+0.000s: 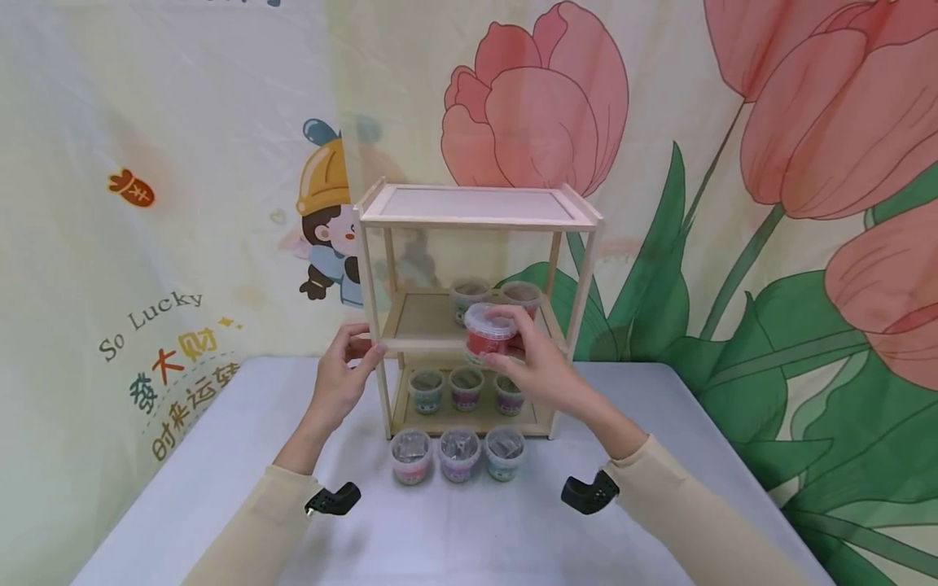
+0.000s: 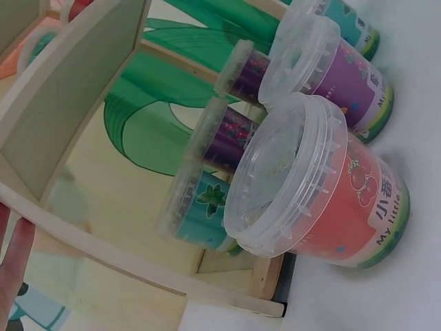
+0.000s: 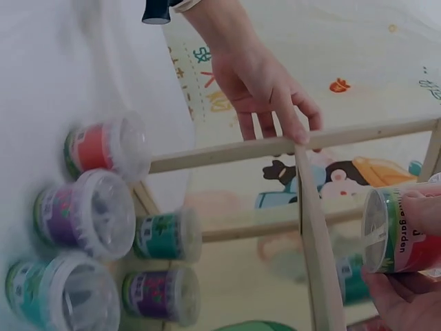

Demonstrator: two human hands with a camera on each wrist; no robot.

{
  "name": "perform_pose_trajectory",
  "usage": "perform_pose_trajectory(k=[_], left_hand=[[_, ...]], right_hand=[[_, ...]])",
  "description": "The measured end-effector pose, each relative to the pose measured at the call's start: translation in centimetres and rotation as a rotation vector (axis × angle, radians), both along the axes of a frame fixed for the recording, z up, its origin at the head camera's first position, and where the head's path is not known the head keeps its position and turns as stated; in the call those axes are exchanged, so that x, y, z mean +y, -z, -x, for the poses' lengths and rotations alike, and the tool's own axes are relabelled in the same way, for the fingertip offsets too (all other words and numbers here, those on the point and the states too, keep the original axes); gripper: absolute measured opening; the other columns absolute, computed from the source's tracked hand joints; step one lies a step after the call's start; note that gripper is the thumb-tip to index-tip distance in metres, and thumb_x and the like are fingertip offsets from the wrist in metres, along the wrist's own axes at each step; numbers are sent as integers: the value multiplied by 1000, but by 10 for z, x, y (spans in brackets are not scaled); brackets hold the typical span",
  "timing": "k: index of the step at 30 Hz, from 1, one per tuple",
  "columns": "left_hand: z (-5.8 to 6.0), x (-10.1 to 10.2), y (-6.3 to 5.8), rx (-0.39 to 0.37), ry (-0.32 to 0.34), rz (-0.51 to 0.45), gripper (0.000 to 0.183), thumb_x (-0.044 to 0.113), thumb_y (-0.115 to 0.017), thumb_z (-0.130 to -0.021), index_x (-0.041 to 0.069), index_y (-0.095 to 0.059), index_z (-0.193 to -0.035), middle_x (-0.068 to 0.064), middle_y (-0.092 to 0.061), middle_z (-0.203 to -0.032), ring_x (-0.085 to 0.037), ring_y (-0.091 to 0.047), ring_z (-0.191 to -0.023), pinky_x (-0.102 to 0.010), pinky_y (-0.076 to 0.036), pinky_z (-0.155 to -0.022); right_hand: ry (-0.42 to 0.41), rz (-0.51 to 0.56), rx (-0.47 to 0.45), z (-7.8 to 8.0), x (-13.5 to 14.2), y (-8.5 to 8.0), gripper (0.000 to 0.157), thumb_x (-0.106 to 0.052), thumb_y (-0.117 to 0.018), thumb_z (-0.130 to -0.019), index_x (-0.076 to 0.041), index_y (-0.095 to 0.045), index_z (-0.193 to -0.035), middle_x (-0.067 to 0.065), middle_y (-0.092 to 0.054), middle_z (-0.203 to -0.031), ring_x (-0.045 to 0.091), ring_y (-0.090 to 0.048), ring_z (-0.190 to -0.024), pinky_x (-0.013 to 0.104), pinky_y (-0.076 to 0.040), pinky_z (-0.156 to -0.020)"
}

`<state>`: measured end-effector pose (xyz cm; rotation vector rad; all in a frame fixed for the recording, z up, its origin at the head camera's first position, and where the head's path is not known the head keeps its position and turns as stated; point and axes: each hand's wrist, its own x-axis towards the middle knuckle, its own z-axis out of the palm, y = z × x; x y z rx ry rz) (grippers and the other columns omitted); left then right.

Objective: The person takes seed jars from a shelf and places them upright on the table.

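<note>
My right hand (image 1: 538,362) holds a small plastic tub with a red label and clear lid (image 1: 489,330) by its side, in front of the middle shelf of a small wooden rack (image 1: 479,221). In the right wrist view the red tub (image 3: 406,231) sits between thumb and fingers, its label reading "garden". With thumb and fingertips, my left hand (image 1: 343,376) grips the rack's front left post at middle-shelf height. Behind the held tub, a teal-labelled tub (image 1: 469,298) and a red-labelled tub (image 1: 522,295) stand on the middle shelf.
On the bottom shelf stand a teal tub (image 1: 427,392) and purple tubs (image 1: 466,391). A row of lidded tubs lines the table before the rack: pink-red (image 1: 411,457), purple (image 1: 460,456), teal (image 1: 505,454). A printed curtain (image 1: 242,163) hangs behind the white table (image 1: 469,537).
</note>
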<state>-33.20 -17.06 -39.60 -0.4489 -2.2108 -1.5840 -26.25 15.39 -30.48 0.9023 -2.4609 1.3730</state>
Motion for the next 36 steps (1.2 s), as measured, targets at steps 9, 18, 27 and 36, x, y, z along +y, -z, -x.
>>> perform_pose_trajectory(k=[9, 18, 27, 36], left_hand=[[1, 0, -2, 2, -4, 5, 44, 30, -69, -105, 15, -54, -144, -15, -64, -118, -21, -61, -108, -18, -54, -83], [-1, 2, -3, -10, 4, -9, 45, 31, -69, -105, 15, -54, -145, -16, -64, -119, -23, -61, -110, -17, -54, -84], [-2, 2, -1, -14, -3, -18, 46, 32, -70, -105, 16, -54, -145, -16, -65, -119, -23, -62, -110, -17, -54, -85], [1, 1, 1, -10, -4, -25, 44, 33, -70, -105, 17, -55, -144, -16, -64, -118, -25, -62, -111, -17, -54, -85]], right_hand=[[80, -39, 20, -20, 47, 19, 60, -3, -72, -101, -13, -40, -152, 20, -51, -147, 35, -62, -130, 47, -52, -108], [135, -55, -2, -26, 81, 59, 61, -1, -73, -99, -8, -41, -151, 20, -51, -147, 37, -59, -131, 49, -52, -107], [195, -61, -14, -28, 96, 103, 64, 4, -77, -94, -8, -44, -148, 21, -54, -145, 40, -60, -129, 51, -53, -104], [264, -77, -56, -31, 101, 138, 64, 6, -81, -90, -9, -48, -143, 20, -57, -142, 40, -61, -127, 49, -57, -101]])
